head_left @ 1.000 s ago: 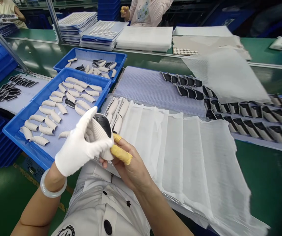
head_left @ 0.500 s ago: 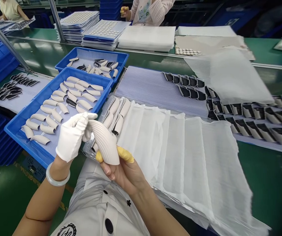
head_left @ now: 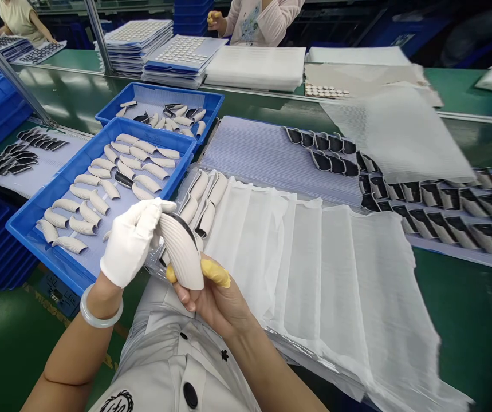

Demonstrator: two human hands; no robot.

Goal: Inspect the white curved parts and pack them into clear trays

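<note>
A ribbed white curved piece [head_left: 181, 252] with a thin black edge along its top is held between my hands. My left hand [head_left: 130, 243], in a white glove with a pale bangle at the wrist, presses on its upper side. My right hand [head_left: 209, 294] is bare apart from yellow finger cots and cradles it from below. Just behind my hands, a clear plastic tray [head_left: 198, 209] holds similar pieces in rows. To the left, a blue tray [head_left: 43, 258] holds many ribbed white pieces lying in rows.
A second blue tray [head_left: 160, 91] stands behind the first. White mesh sheets [head_left: 327, 274] lie to the right, beside rows of black-and-white pieces [head_left: 443, 209] on a sheet. Stacked trays [head_left: 138, 46] and a co-worker [head_left: 263, 23] are across the green bench [head_left: 464, 297].
The piece has turned in my hands, so its ribbed outer face now shows instead of its black inner side. Both hands have shifted slightly lower and closer to my body.
</note>
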